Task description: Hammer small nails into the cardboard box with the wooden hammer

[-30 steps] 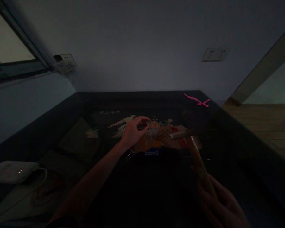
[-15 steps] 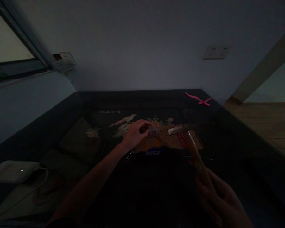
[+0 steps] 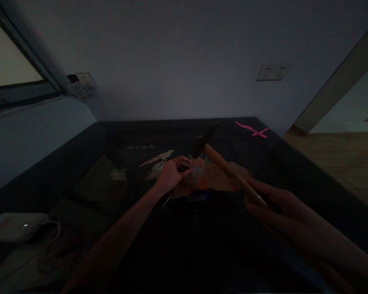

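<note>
My right hand [image 3: 280, 206] is wrapped round the wooden handle of a hammer [image 3: 225, 165], whose dark head is raised just right of my left hand. My left hand [image 3: 173, 174] is closed in a pinch at the left part of a brown-orange piece dotted with small holes [image 3: 216, 176]. Something small and dark shows between the fingers, too dim to name. Under the dotted piece, a blue item [image 3: 198, 196] with pale lettering sticks out at the front. The dotted piece's right end lies partly behind the hammer handle.
The dark table [image 3: 184, 245] bears a printed bird [image 3: 158, 157] and flowers. A pink ribbon [image 3: 253, 131] lies at the back right. At the left sits a white device [image 3: 16, 226] with a cable. The wall behind holds sockets [image 3: 272, 72].
The hammer has swung left and away from me, its head now beside my left hand. My right hand has moved up with it. My left hand keeps its place at the dotted piece.
</note>
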`<state>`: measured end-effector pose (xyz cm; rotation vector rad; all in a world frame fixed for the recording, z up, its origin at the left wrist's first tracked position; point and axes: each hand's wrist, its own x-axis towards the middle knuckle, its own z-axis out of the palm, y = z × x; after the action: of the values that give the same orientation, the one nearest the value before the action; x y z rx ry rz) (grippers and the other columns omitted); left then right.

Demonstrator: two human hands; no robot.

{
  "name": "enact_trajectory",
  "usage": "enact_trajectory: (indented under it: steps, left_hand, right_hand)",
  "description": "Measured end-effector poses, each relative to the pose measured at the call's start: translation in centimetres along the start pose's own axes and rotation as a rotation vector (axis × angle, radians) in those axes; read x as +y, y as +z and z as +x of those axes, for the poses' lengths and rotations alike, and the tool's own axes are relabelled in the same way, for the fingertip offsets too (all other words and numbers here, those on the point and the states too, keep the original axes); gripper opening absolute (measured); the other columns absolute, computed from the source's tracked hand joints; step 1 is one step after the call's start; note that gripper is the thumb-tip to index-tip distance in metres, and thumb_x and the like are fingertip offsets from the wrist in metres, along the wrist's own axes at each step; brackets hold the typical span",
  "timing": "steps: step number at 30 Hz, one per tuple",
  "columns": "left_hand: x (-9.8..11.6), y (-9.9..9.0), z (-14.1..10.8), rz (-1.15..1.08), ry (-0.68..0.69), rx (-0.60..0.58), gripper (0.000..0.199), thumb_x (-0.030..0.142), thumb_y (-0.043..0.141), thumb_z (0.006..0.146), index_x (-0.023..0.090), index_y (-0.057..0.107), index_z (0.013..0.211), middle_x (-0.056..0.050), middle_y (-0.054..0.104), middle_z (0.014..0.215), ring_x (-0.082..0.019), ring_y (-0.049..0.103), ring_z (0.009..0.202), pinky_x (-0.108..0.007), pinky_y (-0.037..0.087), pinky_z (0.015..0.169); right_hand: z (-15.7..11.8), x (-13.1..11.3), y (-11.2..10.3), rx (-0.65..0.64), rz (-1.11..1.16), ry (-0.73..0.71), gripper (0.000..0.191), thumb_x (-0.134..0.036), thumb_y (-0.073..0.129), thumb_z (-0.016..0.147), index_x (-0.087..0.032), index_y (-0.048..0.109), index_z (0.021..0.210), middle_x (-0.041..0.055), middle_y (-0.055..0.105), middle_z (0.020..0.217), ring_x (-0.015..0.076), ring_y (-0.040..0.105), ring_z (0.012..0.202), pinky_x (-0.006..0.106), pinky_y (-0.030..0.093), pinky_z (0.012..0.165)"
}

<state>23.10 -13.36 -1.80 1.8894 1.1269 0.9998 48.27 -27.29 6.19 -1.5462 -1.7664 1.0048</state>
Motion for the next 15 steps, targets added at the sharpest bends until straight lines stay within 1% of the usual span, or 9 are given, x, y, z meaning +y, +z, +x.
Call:
enact_trajectory:
  steps: [2, 4, 6, 9, 11, 15]
  left_hand:
    - [-0.2, 0.0, 0.0, -0.009, -0.015, 0.015, 0.018, 0.015, 0.066, 0.072, 0.017, 0.059, 0.089, -0.001, 0.07, 0.079, -0.016, 0.068, 0.077, -0.029, 0.053, 0.076]
    - [-0.5, 0.0, 0.0, -0.009, -0.015, 0.017, 0.02, 0.013, 0.066, 0.072, 0.018, 0.06, 0.09, -0.001, 0.071, 0.081, -0.016, 0.068, 0.078, -0.029, 0.053, 0.076]
    - [-0.6, 0.0, 0.0, 0.0, -0.004, 0.011, 0.02, 0.013, 0.066, 0.072, 0.018, 0.06, 0.091, -0.001, 0.071, 0.084, -0.016, 0.068, 0.079, -0.029, 0.053, 0.076]
    - [-0.7, 0.2, 0.1, 0.012, -0.006, 0.019, 0.016, 0.016, 0.067, 0.073, 0.018, 0.06, 0.088, -0.001, 0.07, 0.082, -0.015, 0.068, 0.078, -0.028, 0.053, 0.075]
    - [-0.6, 0.3, 0.1, -0.002, -0.016, 0.023, 0.016, 0.015, 0.067, 0.073, 0.017, 0.06, 0.087, -0.001, 0.07, 0.08, -0.015, 0.067, 0.076, -0.027, 0.054, 0.074]
    - [-0.7, 0.3, 0.0, 0.002, -0.01, 0.037, 0.02, 0.013, 0.067, 0.072, 0.018, 0.061, 0.09, 0.0, 0.069, 0.078, -0.014, 0.067, 0.075, -0.027, 0.053, 0.073]
  right_hand:
    - [0.6, -0.8, 0.5, -0.017, -0.067, -0.019, 0.05, -0.042, 0.058, 0.08, -0.021, 0.06, 0.126, 0.0076, 0.07, 0.101, 0.024, 0.065, 0.086, 0.032, 0.055, 0.075]
    - [0.9, -1.2, 1.2, -0.068, -0.09, -0.019, 0.047, -0.039, 0.055, 0.082, -0.02, 0.062, 0.124, 0.0079, 0.071, 0.101, 0.024, 0.066, 0.085, 0.034, 0.055, 0.078]
    - [1.1, -1.5, 1.6, -0.1, -0.095, -0.017, 0.045, -0.038, 0.052, 0.083, -0.019, 0.062, 0.123, 0.0079, 0.071, 0.101, 0.0235, 0.066, 0.084, 0.033, 0.055, 0.077]
    - [1.2, -1.9, 1.5, -0.068, -0.091, -0.016, 0.048, -0.039, 0.052, 0.083, -0.019, 0.059, 0.126, 0.0079, 0.07, 0.103, 0.024, 0.066, 0.087, 0.033, 0.056, 0.075]
    - [1.3, -2.2, 1.4, -0.046, -0.092, -0.021, 0.051, -0.038, 0.053, 0.083, -0.019, 0.056, 0.129, 0.0073, 0.07, 0.1, 0.024, 0.066, 0.089, 0.031, 0.056, 0.073]
    - [1.6, -2.1, 1.5, -0.11, -0.112, -0.032, 0.043, -0.034, 0.05, 0.084, -0.019, 0.061, 0.123, 0.0053, 0.071, 0.087, 0.0212, 0.066, 0.078, 0.029, 0.055, 0.066]
